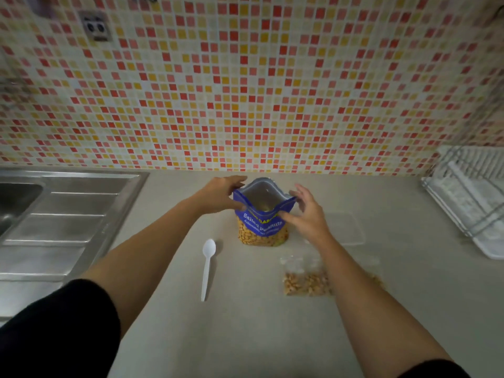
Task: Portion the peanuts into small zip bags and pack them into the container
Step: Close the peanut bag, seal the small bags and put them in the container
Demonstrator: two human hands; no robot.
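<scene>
A blue bag of salted peanuts (261,227) stands upright on the counter with its mouth wide open. My left hand (222,193) grips the bag's left top edge, thumb in front and fingers behind. My right hand (306,214) holds the right top edge, thumb on the front, fingers spread. A small clear zip bag (305,276) with peanuts in its lower half lies flat near my right forearm. More peanuts (377,279) show to the right of that forearm. A clear plastic container (345,227) sits right of the peanut bag. A white plastic spoon (207,266) lies left of the bags.
A steel sink with a ribbed drainboard (62,227) fills the left side. A white dish rack (471,197) stands at the right edge. The mosaic tile wall (245,91) rises just behind the peanut bag.
</scene>
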